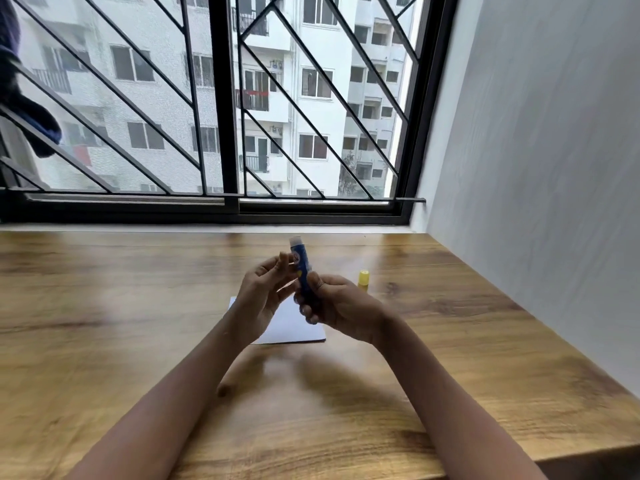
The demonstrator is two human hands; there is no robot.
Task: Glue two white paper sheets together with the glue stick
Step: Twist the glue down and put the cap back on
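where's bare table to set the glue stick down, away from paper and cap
Widest bare patch: brown wooden table left of the white paper sheet, back to the black window frame. Another lies between the small yellow cap and the grey wall. Crowded: the centre, where right hand, blue glue stick, paper and cap cluster.

Blue glue stick [302, 268], yellow cap [363, 278], white paper [291, 323].

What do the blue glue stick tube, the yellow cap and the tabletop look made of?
Blue cylindrical glue stick tube, gripped in the right hand: probably smooth plastic with a printed label, though blurred. Small yellow cap on the brown tabletop: likely moulded plastic, uniform colour. That tabletop: wood or wood-look laminate; grain shows, with a soft sheen.
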